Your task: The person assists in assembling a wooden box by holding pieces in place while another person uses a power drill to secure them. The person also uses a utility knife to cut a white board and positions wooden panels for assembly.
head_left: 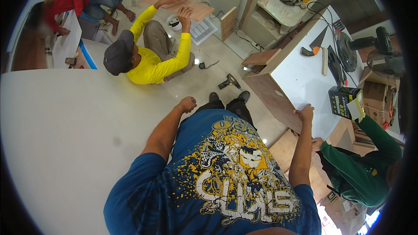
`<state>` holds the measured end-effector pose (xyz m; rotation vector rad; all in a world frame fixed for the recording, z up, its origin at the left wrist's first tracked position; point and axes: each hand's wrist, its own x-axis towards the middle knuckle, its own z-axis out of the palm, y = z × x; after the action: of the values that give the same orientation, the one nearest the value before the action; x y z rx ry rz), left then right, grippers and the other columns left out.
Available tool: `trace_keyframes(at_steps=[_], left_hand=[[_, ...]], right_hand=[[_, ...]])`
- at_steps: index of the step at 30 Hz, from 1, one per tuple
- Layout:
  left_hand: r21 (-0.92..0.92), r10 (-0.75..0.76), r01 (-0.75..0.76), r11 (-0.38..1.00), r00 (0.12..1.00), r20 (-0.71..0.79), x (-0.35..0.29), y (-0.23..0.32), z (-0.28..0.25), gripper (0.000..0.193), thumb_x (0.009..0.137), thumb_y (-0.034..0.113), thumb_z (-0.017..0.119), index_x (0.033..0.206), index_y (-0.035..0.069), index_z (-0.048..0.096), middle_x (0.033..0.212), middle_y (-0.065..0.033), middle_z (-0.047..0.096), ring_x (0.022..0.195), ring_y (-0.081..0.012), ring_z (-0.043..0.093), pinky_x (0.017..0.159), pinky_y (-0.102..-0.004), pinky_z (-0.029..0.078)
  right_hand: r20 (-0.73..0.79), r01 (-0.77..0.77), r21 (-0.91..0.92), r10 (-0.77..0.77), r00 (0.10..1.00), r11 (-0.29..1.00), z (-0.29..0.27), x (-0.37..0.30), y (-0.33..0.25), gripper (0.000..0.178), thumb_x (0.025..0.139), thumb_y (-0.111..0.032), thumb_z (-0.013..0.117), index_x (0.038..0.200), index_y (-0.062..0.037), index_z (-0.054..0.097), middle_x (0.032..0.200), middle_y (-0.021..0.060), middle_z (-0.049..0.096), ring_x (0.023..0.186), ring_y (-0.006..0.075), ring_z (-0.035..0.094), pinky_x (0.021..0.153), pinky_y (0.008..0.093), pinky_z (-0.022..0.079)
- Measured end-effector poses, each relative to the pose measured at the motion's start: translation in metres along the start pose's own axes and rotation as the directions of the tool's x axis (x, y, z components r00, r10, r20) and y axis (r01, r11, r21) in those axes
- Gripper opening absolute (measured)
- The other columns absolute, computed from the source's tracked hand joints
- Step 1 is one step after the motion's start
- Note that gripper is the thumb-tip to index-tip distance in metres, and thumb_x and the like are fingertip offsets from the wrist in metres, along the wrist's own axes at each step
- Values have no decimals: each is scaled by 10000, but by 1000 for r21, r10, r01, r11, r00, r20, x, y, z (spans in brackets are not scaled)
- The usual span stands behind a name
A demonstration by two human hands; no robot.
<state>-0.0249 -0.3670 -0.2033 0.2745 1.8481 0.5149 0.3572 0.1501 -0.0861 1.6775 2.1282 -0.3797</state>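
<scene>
While the left grip hangs loose, the right one meets the cabinet's edge

To the left of and behind the left grip (188,104), a broad white panel (65,126) spreads out, and a person in yellow (150,72) crouches ahead of that grip. Its fingers are curled into a loose fist, and nothing shows in it. Ahead of both grips and between them, a drill (229,82) lies on the floor.

Farther right, the right grip (305,112) is at the near long edge of the wooden cabinet (272,95), its fingers partly bent; whether they wrap the rim or only rest there, I cannot tell. The cabinet stretches ahead of this grip, its white worktop (300,78) bearing a saw (310,52) well beyond the fingers. Right of the grip are a dark box (340,101) and, nearer the body, a green sleeve (344,165).

The cabinet looks stiff, bulky and probably heavy, with a smooth top that likely gives a flat palm little purchase. Its lower edges or corners, taken from both ends, seem the surer hold.
</scene>
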Motion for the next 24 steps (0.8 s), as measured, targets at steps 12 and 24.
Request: trace_keyframes(at_steps=[12, 24], left_hand=[[33, -1, 3, 999, 999, -37, -4, 8, 5, 242, 879, 149, 588, 1000, -37, 684, 697, -126, 662, 542, -227, 655, 462, -366, 530], [8, -21, 21, 1000, 1000, -12, 7, 25, 9, 244, 874, 147, 614, 1039, -18, 690, 691, -111, 649, 535, -214, 643, 459, -352, 510]], right_hand=[[-8, -5, 0, 5, 1000, 1000, 4, 4, 4, 1116, 593, -320, 948, 1433, 115, 357, 1479, 407, 345, 1240, 560, 522, 1007, 519, 519], [-134, 27, -8, -28, 991, 1000, 8, 1, 9, 1049, 552, -298, 971, 1350, 106, 422, 1418, 437, 394, 1164, 574, 565, 980, 530, 523]])
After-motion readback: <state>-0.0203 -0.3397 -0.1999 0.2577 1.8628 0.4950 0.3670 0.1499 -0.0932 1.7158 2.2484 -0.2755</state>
